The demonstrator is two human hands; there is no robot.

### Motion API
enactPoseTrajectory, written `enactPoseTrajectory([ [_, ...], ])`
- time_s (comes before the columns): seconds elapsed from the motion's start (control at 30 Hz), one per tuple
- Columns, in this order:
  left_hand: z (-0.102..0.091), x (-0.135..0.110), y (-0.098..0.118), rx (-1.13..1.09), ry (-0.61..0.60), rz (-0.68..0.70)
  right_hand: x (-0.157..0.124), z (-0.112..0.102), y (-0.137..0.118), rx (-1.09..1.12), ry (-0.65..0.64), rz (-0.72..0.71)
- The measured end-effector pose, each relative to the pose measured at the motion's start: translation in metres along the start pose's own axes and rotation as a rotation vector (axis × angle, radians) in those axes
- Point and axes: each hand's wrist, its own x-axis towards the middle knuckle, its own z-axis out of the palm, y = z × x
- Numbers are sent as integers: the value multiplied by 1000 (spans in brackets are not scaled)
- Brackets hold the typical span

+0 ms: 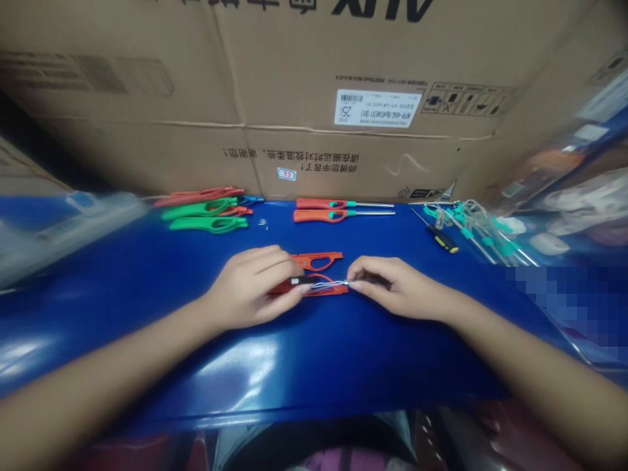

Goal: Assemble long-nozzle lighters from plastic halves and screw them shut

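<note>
Between the fingers of my left hand [262, 284] is a small black igniter [301, 281] with a white end. Thin pale wires [328, 284] run from it to the right, and my right hand [392, 284] pinches their far ends between thumb and forefinger. An orange lighter shell half [321, 261] lies on the table just beyond the wires, partly behind my left fingers. Under the wires is another orange shell half [333, 292], its left part hidden by my left hand.
Two orange lighters [321, 214] with metal tubes lie at the back. Green shell halves [206, 224] with red ones are piled back left. A screwdriver [441, 239] and several metal tubes with teal parts [483, 239] lie back right. A cardboard box [196, 140] stands behind the blue table [304, 366].
</note>
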Motion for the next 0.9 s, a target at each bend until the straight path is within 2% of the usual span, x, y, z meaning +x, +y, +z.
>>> enactPoseTrajectory([
  [0.33, 8, -2, -10, -136, -109, -201, 0, 1, 4, -59, -75, -43],
  [0.73, -1, 0, -12, -116, -234, -157, -1, 1, 8, -93, -49, -26],
  [0.9, 1, -3, -16, -91, -264, -143, 0, 1, 9, -138, -41, -68],
])
